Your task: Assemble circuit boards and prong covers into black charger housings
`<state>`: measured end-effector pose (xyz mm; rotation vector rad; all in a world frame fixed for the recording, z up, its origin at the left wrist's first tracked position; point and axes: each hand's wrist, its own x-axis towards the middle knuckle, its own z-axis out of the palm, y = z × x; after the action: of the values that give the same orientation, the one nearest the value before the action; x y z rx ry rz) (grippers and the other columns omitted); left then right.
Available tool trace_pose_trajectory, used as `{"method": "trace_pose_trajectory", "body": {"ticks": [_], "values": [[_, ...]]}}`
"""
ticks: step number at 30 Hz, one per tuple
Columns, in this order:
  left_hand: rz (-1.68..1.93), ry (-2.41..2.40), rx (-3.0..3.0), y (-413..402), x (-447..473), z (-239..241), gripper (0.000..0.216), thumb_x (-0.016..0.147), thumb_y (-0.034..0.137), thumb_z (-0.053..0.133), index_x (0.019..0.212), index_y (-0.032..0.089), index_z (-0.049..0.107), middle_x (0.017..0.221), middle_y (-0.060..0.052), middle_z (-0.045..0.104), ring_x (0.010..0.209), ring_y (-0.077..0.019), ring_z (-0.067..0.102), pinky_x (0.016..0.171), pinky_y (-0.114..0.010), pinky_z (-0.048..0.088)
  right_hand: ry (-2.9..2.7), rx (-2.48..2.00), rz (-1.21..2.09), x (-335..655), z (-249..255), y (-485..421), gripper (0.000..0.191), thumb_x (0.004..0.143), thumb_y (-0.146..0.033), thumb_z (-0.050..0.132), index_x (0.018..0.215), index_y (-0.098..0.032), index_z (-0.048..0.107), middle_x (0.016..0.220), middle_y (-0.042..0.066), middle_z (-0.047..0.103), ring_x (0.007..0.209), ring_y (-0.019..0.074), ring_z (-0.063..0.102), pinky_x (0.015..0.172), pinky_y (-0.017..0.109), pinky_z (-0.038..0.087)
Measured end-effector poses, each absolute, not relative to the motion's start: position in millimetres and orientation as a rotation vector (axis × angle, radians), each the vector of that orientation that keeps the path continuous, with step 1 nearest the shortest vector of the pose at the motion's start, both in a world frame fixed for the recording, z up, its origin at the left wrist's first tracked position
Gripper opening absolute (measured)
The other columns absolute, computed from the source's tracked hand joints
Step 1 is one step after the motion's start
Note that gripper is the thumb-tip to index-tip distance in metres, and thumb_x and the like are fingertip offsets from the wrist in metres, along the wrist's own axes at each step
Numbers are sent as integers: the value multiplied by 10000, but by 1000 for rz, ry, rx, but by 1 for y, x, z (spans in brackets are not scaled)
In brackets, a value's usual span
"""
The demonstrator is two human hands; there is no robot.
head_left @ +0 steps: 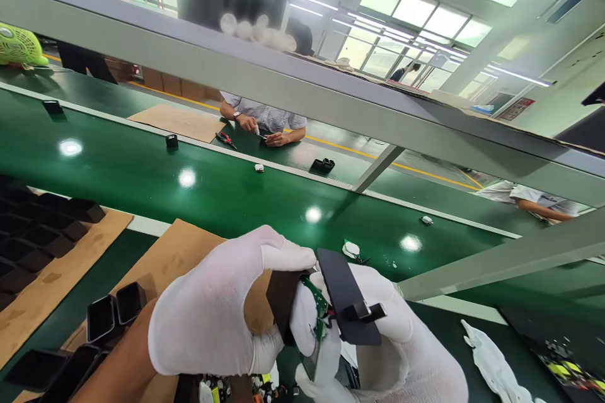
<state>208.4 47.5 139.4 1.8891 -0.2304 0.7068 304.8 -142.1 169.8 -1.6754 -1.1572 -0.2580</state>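
Both my hands wear white gloves and meet at the bottom centre. My left hand (222, 315) is closed, its thumb and fingers pinching a black plastic housing (282, 305) with a green circuit board (317, 321) sticking out of it. My right hand (401, 346) is closed around the same assembly from below and holds a flat black cover with a clip (350, 305) against the board. The lower part of the board is hidden between the gloves.
A green conveyor belt (142, 170) runs across, carrying small black parts (322, 165). Brown cardboard (161, 264) and open black housings (116, 312) lie at lower left. A white glove (496, 365) lies at lower right. Another person's hands (259, 129) work across the belt. A grey frame beam (283, 75) crosses overhead.
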Motion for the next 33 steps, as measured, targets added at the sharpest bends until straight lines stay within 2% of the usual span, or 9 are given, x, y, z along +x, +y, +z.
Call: {"method": "trace_pose_trajectory", "body": {"ticks": [3,6,11,16,24,27,30,33], "values": [[780,-240,1879,47,208,139,713,619,66,784,1285,296,680,1191,-26,765,949,-268,793,954,-442,672,-1174,-1658,-204,304,171,-140,389,729,-283,955,1030,-365,723,1005,54,827,1011,407,819,993,605,687],[768,-231,1896,48,207,143,697,620,69,769,1274,303,711,1202,-34,770,1003,-290,791,924,-432,672,-1165,-1633,-201,306,171,-138,392,753,-270,939,1058,-362,710,1113,55,817,1052,403,810,993,614,685],[776,-256,1909,49,207,149,754,643,42,716,1354,292,697,1208,-54,779,1054,-290,792,901,-427,675,-1225,-1637,-271,310,171,-135,335,754,-234,918,1012,-342,735,1239,81,775,1137,418,777,956,578,695],[755,-232,1911,48,206,146,710,646,75,730,1331,262,711,1234,-79,781,1066,-297,788,928,-446,678,-1285,-1680,-268,315,168,-135,328,802,-237,913,1060,-342,740,1254,73,739,1163,368,758,927,543,699],[758,-201,1903,47,206,153,632,687,79,798,1288,263,730,1140,-17,788,1005,-208,787,901,-319,642,-1458,-1655,-211,323,170,-135,500,908,-398,896,1356,-355,679,1339,74,685,1240,283,720,1012,427,654],[750,-209,1881,47,207,154,603,693,87,873,1249,263,723,1091,-6,803,1002,-208,783,902,-311,629,-1448,-1710,-297,318,172,-131,478,930,-428,872,1357,-346,675,1301,58,700,1171,260,729,973,420,637],[766,-212,1883,48,209,151,615,722,147,908,1288,256,696,1125,-27,802,1007,-224,784,914,-341,630,-1411,-1729,-421,313,173,-127,462,901,-499,889,1284,-326,697,1214,46,737,1069,249,754,884,400,626],[788,-219,1879,48,211,145,648,720,160,906,1319,248,674,1155,-50,791,1019,-248,782,914,-375,635,-1350,-1734,-534,310,171,-122,479,854,-472,937,1244,-302,716,1159,38,766,989,238,768,788,365,613]]}}
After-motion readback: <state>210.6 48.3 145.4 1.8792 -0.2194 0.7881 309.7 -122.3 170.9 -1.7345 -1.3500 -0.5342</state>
